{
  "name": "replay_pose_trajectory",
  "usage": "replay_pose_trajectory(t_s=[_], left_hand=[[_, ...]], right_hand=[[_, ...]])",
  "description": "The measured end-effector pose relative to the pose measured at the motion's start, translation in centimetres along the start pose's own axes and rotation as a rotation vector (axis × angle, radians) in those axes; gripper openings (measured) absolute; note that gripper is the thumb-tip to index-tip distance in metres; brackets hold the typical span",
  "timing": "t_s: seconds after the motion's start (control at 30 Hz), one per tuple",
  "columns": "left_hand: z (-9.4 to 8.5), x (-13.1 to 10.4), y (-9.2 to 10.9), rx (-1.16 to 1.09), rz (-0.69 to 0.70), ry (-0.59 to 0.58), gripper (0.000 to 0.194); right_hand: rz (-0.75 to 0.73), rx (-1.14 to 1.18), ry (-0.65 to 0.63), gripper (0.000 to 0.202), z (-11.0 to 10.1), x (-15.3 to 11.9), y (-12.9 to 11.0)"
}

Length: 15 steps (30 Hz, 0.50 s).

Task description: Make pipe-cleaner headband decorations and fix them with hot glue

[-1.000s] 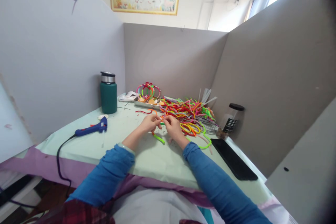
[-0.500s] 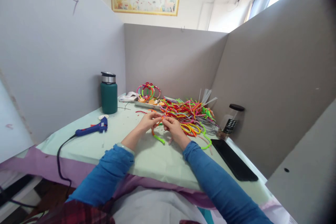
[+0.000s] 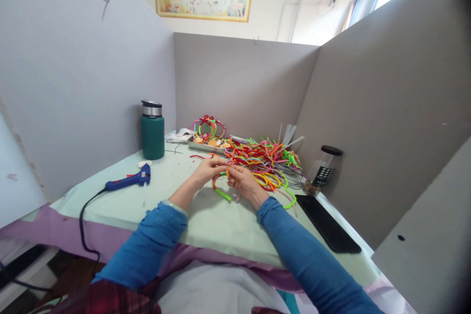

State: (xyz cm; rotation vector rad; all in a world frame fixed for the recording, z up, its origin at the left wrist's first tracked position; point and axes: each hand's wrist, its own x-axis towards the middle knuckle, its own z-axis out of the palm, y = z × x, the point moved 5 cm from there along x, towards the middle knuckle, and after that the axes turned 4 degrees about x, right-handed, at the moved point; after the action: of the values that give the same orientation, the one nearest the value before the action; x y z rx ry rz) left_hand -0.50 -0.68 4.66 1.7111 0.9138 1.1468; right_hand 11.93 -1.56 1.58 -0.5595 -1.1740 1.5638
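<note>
My left hand (image 3: 210,170) and my right hand (image 3: 241,180) meet over the middle of the table, fingers pinched together on a curved band wrapped in orange and green fuzzy stems. The band's bright green end (image 3: 223,195) hangs below the fingers, just above or on the cloth. An orange bit shows at my right fingertips; the part between both hands is mostly hidden. Right behind the hands lies a tangled pile of coloured fuzzy stems (image 3: 257,153).
A blue glue gun (image 3: 128,179) and a green bottle (image 3: 152,132) stand or lie at left. Finished-looking hoops (image 3: 208,128) rest on a metal tray (image 3: 206,147). At right are a black flat object (image 3: 328,224) and a clear jar (image 3: 324,169). Grey partitions surround the table.
My hands have shifted only slightly. The right fingers have turned a little, and an orange piece shows more at their tips.
</note>
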Motion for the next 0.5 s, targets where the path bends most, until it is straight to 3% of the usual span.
replay_pose_trajectory(t_s=[0.3,0.5], left_hand=[[-0.2,0.1,0.4,0.266,0.064,0.081,0.025],[-0.3,0.2,0.4,0.373,0.091,0.118,0.020]], right_hand=[[0.036,-0.123,0.138,0.044,-1.6,0.6,-0.2],[-0.165,-0.403,0.146,0.033,-1.3,-0.1,-1.9]])
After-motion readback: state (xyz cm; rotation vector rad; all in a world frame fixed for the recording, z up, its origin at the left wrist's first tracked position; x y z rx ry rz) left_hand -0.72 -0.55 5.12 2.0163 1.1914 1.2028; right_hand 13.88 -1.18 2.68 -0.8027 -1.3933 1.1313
